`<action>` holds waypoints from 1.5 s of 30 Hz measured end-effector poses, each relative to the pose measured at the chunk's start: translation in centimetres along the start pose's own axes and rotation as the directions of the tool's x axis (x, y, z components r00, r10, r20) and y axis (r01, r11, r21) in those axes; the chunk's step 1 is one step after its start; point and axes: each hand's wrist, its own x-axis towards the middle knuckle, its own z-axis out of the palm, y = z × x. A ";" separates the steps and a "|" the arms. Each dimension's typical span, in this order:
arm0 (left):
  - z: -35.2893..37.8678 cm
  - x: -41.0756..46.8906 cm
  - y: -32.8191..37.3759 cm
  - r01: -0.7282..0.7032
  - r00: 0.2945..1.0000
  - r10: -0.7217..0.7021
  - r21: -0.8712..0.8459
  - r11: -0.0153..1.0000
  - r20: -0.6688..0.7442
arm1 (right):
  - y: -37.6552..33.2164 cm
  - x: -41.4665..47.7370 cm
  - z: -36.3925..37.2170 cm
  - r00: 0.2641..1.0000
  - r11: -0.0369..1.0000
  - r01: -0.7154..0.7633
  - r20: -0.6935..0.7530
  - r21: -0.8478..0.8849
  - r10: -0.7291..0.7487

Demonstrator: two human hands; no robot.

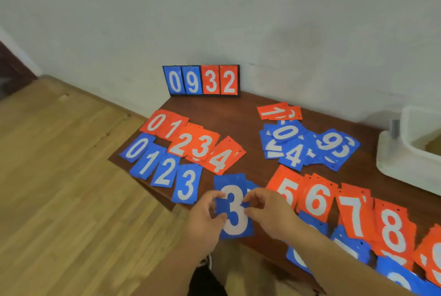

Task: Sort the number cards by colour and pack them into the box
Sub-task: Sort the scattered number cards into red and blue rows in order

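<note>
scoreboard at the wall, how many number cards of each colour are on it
blue cards: 2
red cards: 2
total: 4

Brown table [238, 109] on wooden floor [59, 164], against white wall [214, 9].

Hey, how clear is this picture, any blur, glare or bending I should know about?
Head view: soft overall, the blue 3 card held by the left hand and right hand smeared, the cards at the lower right corner blurrier; wide-angle lens bends the table edge and floor boards; light is flat, no hard shadows or glare; scoreboard digits read plainly.
</note>
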 end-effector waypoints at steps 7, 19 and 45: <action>-10.0 8.6 -4.9 0.047 0.999 -0.047 0.194 0.980 -0.006 | -5.2 9.9 8.5 0.995 0.994 -0.098 0.024 -0.044 0.100; -14.2 17.5 -10.3 -0.059 0.963 -0.083 0.501 0.863 0.256 | -6.2 17.0 14.9 0.952 0.931 -0.292 0.024 -0.222 0.304; -3.4 18.2 6.7 -0.402 0.915 0.331 0.560 0.724 0.230 | 1.3 3.0 -7.8 0.774 0.921 -0.385 -0.564 -0.057 0.289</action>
